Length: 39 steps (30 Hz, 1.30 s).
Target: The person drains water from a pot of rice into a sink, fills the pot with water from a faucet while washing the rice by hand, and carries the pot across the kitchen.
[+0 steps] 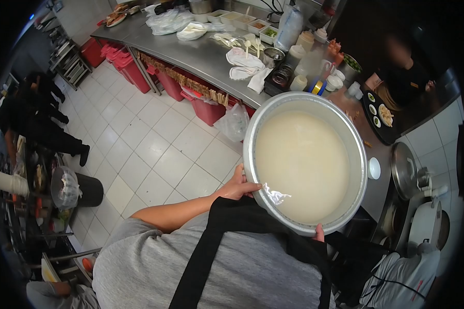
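A large round metal pot point(248, 131) holds cloudy, off-white liquid point(301, 159). My left hand point(237, 184) grips the pot's left side, with the thumb over the rim. At the lower rim only a finger or thumb of my right hand point(319, 233) shows; the rest is hidden below the pot. The pot is held in front of my grey shirt and black apron point(242, 219), near the counter's edge.
A steel counter point(175, 44) with towels point(245, 64), bottles and food containers runs across the top. Red bins point(206, 108) stand beneath it. People point(36, 121) are at the left; another person point(397, 72) is behind a black tray point(374, 121). A grey bin point(90, 190) stands lower left.
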Tool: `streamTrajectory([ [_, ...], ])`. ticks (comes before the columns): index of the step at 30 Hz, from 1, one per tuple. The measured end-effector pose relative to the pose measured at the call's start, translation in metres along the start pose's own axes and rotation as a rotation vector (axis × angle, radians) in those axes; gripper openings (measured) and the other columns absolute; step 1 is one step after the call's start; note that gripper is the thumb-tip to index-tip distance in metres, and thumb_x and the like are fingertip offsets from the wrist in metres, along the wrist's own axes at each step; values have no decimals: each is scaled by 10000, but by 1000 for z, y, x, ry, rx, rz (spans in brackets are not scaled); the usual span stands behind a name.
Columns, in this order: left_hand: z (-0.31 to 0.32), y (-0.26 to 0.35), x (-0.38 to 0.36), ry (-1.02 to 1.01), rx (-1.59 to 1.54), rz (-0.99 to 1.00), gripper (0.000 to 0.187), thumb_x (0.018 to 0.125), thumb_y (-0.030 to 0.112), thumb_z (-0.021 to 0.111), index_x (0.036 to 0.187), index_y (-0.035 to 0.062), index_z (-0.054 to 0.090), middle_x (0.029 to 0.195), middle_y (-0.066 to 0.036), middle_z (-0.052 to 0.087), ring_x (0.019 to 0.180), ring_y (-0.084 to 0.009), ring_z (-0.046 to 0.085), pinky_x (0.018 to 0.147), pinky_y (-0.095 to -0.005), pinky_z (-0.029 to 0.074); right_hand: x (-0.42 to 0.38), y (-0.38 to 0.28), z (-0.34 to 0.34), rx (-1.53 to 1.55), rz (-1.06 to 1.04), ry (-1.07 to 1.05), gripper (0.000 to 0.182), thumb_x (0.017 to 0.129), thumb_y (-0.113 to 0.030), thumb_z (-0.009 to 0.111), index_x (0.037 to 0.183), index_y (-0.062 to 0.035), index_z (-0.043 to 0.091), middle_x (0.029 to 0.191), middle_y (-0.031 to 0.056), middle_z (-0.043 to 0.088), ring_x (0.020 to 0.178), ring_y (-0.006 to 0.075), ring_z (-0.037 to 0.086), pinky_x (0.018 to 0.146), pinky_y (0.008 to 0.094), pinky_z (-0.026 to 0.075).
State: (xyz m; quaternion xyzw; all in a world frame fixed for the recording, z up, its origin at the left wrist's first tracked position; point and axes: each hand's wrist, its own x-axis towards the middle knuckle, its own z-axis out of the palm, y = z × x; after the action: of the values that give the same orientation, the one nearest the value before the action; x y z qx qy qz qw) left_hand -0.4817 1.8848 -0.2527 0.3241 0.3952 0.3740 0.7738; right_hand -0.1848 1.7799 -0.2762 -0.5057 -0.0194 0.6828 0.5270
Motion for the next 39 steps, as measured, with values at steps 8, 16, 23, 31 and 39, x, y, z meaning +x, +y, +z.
streamTrajectory([
  [8, -6, -7, 6, 69, -64, -1, 585, 753, 15, 571, 1225, 77, 233, 964, -95, 568, 822, -155, 567, 686, -292, 470, 1, 0, -1, -52, -29, 51, 586, 866, -424, 477, 1305, -57, 351, 1321, 138, 405, 1191, 297, 408, 1017, 466, 300],
  [16, -1, -5, 6, 103, -92, 3, 470, 724, -48, 532, 1111, 62, 289, 873, -93, 572, 693, -152, 567, 597, -260, 465, -6, 1, 12, 32, 19, 34, 593, 866, -440, 475, 1308, -67, 344, 1328, 146, 392, 1192, 313, 404, 1020, 473, 292],
  [23, -2, -6, 9, 99, -52, 8, 466, 720, -56, 533, 1105, 44, 290, 857, -98, 574, 676, -147, 563, 578, -256, 461, 11, 8, -22, 69, 38, -86, 585, 866, -433, 476, 1304, -66, 347, 1316, 148, 404, 1186, 316, 409, 1021, 473, 291],
  [31, -4, -8, 8, 105, -47, 22, 485, 714, -52, 542, 1113, 24, 278, 869, -104, 572, 687, -142, 565, 598, -251, 465, -2, 6, 6, 28, -35, 48, 576, 864, -423, 484, 1291, -55, 365, 1303, 154, 419, 1169, 316, 429, 1003, 468, 320],
  [39, -3, -4, 7, 86, -55, 30, 462, 728, -54, 531, 1110, 30, 286, 874, -98, 563, 695, -142, 564, 612, -257, 470, 7, 7, -11, 74, -11, 29, 564, 867, -404, 487, 1291, -54, 363, 1305, 151, 417, 1170, 309, 428, 1007, 459, 314],
])
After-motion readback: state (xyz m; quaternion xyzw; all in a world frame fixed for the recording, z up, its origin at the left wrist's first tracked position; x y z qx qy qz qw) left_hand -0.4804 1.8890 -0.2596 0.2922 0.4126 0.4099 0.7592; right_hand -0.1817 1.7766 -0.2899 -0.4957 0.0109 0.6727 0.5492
